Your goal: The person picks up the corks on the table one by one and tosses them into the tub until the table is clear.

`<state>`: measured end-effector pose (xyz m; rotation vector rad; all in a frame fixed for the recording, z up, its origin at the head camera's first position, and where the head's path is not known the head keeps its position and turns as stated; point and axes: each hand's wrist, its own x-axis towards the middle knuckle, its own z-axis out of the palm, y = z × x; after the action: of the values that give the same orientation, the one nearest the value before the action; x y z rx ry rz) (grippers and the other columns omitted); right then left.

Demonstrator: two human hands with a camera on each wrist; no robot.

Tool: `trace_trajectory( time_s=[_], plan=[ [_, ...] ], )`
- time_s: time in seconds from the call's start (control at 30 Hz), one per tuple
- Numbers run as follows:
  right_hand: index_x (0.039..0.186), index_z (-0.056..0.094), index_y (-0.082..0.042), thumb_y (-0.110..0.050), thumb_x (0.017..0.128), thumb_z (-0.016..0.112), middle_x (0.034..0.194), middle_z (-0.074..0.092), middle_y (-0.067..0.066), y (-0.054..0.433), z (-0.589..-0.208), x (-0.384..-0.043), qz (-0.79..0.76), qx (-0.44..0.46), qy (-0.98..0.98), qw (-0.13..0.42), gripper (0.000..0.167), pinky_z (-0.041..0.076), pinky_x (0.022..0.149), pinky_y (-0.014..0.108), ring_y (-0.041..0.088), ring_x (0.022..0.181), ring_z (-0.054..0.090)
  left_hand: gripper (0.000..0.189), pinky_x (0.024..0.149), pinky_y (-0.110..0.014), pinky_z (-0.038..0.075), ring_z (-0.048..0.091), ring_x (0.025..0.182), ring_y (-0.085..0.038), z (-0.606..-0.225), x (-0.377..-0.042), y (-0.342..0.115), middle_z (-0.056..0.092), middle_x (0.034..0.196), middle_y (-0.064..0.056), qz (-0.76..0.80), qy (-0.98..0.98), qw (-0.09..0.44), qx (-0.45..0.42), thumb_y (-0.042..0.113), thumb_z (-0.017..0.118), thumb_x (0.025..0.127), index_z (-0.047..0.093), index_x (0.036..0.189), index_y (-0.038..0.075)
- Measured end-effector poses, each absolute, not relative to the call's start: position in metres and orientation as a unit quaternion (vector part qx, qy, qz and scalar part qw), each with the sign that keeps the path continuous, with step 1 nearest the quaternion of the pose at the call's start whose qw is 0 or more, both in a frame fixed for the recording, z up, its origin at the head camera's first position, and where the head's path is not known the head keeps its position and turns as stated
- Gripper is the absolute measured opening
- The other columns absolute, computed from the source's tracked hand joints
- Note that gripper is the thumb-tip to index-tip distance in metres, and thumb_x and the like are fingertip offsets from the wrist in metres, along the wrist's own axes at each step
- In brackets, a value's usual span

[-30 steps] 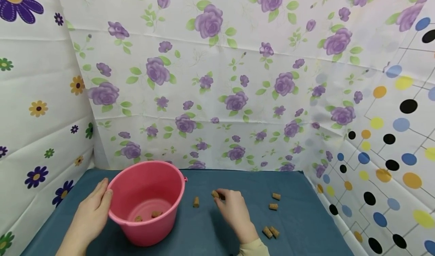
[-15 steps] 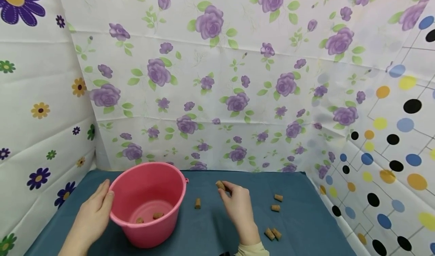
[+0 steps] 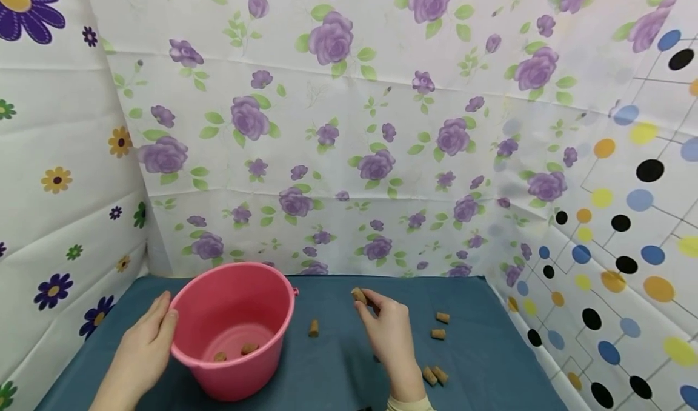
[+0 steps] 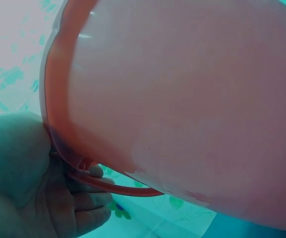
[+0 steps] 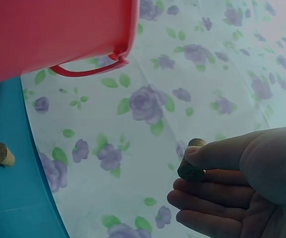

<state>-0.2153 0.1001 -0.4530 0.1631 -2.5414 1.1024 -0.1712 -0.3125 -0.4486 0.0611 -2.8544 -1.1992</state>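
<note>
A pink bucket (image 3: pixel 240 374) stands on the blue-green cloth at the left. My left hand (image 3: pixel 139 347) holds its left rim, and the handle (image 4: pixel 115 189) passes by the fingers in the left wrist view. Inside the bucket lie two corks, one near the middle (image 3: pixel 249 348) and one partly behind the front rim (image 3: pixel 220 356). My right hand (image 3: pixel 389 332) pinches another cork (image 5: pixel 192 161) between thumb and forefinger, above the cloth and right of the bucket. A single cork (image 3: pixel 313 328) stands or lies between bucket and right hand; I cannot tell which.
Right of my right hand lie more corks: an upper one (image 3: pixel 443 317), one just below it (image 3: pixel 438 334), and a close pair (image 3: pixel 440 374) nearer me. Patterned sheets hang at the back (image 3: pixel 327 114), left (image 3: pixel 76 138) and right (image 3: pixel 627 174) of the blue-green cloth (image 3: pixel 469 296).
My right hand has lifted the cork and shifted slightly right. My left hand stays at the bucket's rim. The head view has swayed a little.
</note>
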Motion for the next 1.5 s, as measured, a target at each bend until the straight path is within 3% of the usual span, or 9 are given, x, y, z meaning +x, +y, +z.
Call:
trace_trajectory(
  time_s=[0.63, 1.5],
  plan=[
    [0.126, 0.080, -0.010, -0.022, 0.098, 0.081, 0.116, 0.080, 0.006, 0.095, -0.442, -0.204, 0.410, 0.072, -0.890, 0.186, 0.030, 0.065, 0.089, 0.038, 0.025, 0.109, 0.077, 0.076, 0.115, -0.080, 0.023, 0.013, 0.153, -0.063, -0.450, -0.169, -0.314, 0.010, 0.167, -0.041, -0.389, -0.921, 0.026, 0.022, 0.046, 0.019, 0.118, 0.011, 0.163, -0.015],
    [0.126, 0.080, -0.010, -0.022, 0.099, 0.080, 0.116, 0.080, 0.006, 0.072, -0.441, -0.200, 0.401, 0.118, -0.891, 0.179, 0.029, 0.065, 0.089, 0.040, 0.023, 0.108, 0.077, 0.076, 0.115, -0.080, 0.023, 0.013, 0.153, -0.063, -0.449, -0.170, -0.313, 0.009, 0.168, -0.041, -0.391, -0.920, 0.025, 0.026, 0.046, 0.019, 0.118, 0.010, 0.163, -0.014]
  ],
)
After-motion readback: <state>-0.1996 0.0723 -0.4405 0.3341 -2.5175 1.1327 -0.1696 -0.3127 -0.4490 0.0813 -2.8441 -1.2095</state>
